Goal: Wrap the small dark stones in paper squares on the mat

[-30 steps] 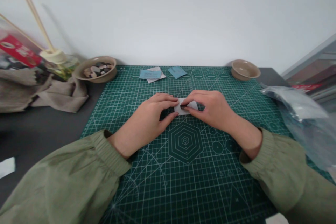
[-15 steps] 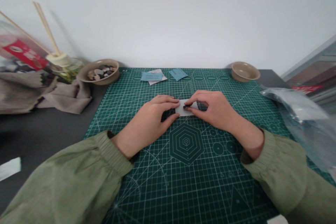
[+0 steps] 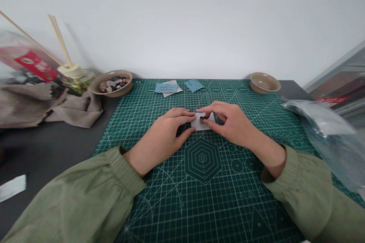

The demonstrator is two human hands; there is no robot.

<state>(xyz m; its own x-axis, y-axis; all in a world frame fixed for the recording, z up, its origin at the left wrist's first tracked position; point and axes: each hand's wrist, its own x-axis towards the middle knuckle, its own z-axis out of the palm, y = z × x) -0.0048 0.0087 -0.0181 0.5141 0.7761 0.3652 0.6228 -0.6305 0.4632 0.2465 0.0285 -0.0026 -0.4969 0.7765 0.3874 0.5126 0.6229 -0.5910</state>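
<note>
A small white sheet (image 3: 196, 123), paper or a wipe, lies on the green cutting mat (image 3: 159, 205). The thumb and fingertips of my left hand (image 3: 171, 125) press on its left edge, one at the near corner and the others at the far corner. Over the sheet's right half, my right hand (image 3: 229, 121) pinches a small dark pebble (image 3: 202, 119) between thumb and index finger. The fingers hide part of the pebble, and the sheet's far edge appears raised beside the index finger.
Mixed pebbles fill a brown bowl (image 3: 112, 83) at the back left; a second bowl (image 3: 264, 83) stands back right. Blue sachets (image 3: 194, 85) lie along the mat's far edge. A clear plastic bag (image 3: 325, 121) is at right. A reed diffuser (image 3: 71, 72) and grey cloth (image 3: 80, 108) sit left.
My right index finger has shifted left and away from me over the sheet, and the sheet's far edge seems lifted. My left hand keeps its place. The whole view has tilted slightly up.
</note>
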